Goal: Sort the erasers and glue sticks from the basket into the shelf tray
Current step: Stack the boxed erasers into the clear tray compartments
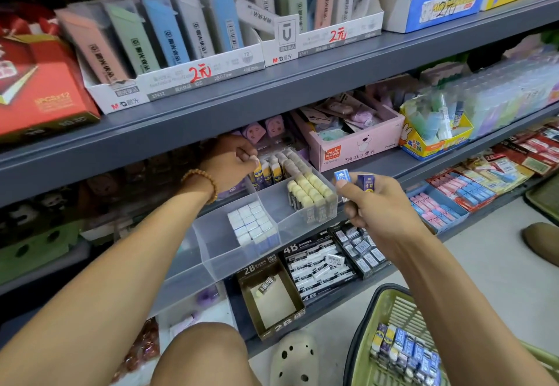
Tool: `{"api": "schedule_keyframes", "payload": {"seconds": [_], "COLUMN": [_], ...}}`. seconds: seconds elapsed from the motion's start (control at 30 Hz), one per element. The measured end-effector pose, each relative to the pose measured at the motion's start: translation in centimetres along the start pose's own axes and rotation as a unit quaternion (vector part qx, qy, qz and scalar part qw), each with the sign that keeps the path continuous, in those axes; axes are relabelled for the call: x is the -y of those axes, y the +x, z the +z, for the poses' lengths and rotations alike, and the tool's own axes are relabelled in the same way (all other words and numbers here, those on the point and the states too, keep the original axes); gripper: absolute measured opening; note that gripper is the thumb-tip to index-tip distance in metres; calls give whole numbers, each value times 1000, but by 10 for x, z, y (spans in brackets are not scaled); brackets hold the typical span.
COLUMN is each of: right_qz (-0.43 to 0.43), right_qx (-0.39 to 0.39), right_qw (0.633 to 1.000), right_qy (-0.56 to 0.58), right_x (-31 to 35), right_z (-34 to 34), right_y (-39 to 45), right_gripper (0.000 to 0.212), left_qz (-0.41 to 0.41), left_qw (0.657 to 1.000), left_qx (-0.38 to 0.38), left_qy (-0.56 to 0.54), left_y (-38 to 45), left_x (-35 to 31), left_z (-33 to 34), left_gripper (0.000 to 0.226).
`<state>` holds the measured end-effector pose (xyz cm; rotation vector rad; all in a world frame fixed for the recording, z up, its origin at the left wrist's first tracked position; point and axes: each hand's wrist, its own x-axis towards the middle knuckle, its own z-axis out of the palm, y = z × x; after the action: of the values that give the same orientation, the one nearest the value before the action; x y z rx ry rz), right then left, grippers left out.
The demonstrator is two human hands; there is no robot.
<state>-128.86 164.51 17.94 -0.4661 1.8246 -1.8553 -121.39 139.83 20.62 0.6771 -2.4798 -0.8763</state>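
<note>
left hand [233,161] curled, pinching an eraser [262,170] at back row of clear tray [211,252] | tray on shelf, holds white and yellow eraser blocks | right hand [378,204] grips two blue erasers [354,180] just right of tray | green basket [390,310] on floor, more erasers inside

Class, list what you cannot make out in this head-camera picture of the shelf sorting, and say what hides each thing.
- Left hand: its curled fingers cover whatever it is placing among the erasers at the back of the clear tray.
- Green basket: cut off by the bottom edge and crossed by the right forearm, so its full contents are unknown.
- Print on the blue erasers in the right hand: too small and blurred to read.
</note>
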Motion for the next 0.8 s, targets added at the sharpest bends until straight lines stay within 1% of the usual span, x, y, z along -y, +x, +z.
{"api": "schedule_keyframes", "payload": {"seconds": [0.07,0.17,0.27,0.4,0.5,0.6,0.67,0.73,0.8], "right_qz": [0,-1,-3,0,4,9,10,10,10], "right_qx": [2,4,5,8,10,11,10,8,12], "right_qw": [1000,1000,1000,1000,1000,1000,1000,1000,1000], "right_qy": [-5,-8,-7,0,0,2,6,12,15], "right_x": [-1,-1,-1,-1,-3,-4,-3,-1,0], "right_z": [-1,-1,0,-2,-2,-2,-3,-2,-1], "right_y": [2,6,8,7,6,5,4,3,2], "right_gripper": [20,28,26,18,18,18,14,9,9], "left_qz": [5,33,55,74,56,15,5,-1,2], "left_qw": [1000,996,992,992,994,999,999,999,998], "left_qx": [4,31,38,43,38,33,37,52,63], "left_qy": [30,78,105,95,81,19,-9,-5,29], "left_y": [3,7,8,9,11,13,13,12,12], "left_x": [1,2,4,3,4,5,3,-2,-4], "left_z": [3,6,8,8,6,2,-3,-9,-13], "left_gripper": [11,7,3,5,10,17,22,19,12]}}
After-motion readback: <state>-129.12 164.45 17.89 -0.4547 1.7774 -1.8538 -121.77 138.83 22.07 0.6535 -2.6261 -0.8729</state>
